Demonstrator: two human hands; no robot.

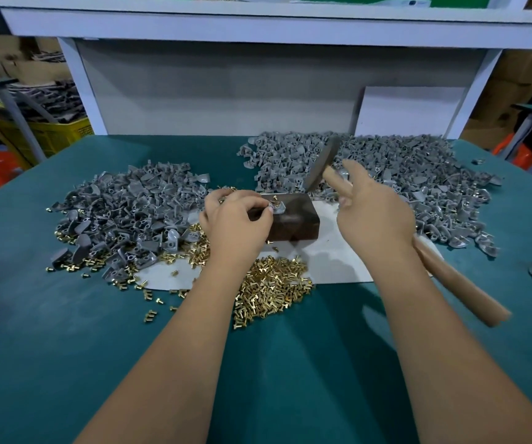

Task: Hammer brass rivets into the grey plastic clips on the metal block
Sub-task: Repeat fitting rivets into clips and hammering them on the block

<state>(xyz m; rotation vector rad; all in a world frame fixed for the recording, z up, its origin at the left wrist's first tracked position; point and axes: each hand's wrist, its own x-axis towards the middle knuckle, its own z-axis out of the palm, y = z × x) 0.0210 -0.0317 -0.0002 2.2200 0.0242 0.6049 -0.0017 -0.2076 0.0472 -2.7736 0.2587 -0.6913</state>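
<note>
A dark metal block (293, 224) sits mid-table on a white sheet (338, 261). On its top lies a grey plastic clip (278, 209) with a brass rivet (275, 199) standing in it. My left hand (237, 219) pinches the clip at the block's left end. My right hand (375, 213) grips a wooden-handled hammer (460, 283), its metal head (322, 165) raised and blurred above and behind the block. Loose brass rivets (271, 290) are heaped in front of the block.
Two big piles of grey clips lie on the green table: one at the left (123, 209), one behind and right (402, 165). Stray rivets dot the mat at the left. A white shelf frame (258, 27) rises at the back. A yellow crate (56, 133) stands beyond the left edge.
</note>
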